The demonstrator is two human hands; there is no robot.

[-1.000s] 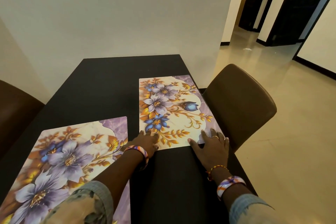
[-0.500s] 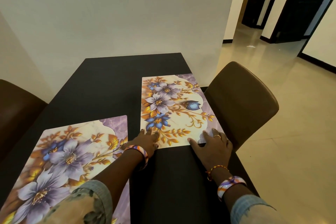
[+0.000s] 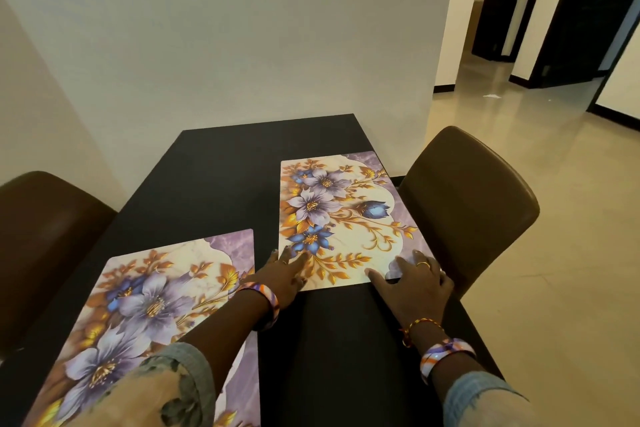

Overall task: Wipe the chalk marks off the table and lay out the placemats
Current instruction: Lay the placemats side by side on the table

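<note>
Both hands, left hand (image 3: 284,274) and right hand (image 3: 414,282), press flat with fingers spread apart on the far placemat's (image 3: 346,218) near edge on the table (image 3: 214,180); a second placemat (image 3: 145,305) lies nearer, to its left.

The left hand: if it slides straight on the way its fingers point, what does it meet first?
Probably only more of the far placemat: the left hand already rests on its near corner.

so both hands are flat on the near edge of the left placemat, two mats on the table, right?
Not quite. The head view shows the left hand and right hand flat on the near edge of the right placemat, not the left placemat. Two mats are on the table, as you said.
</note>
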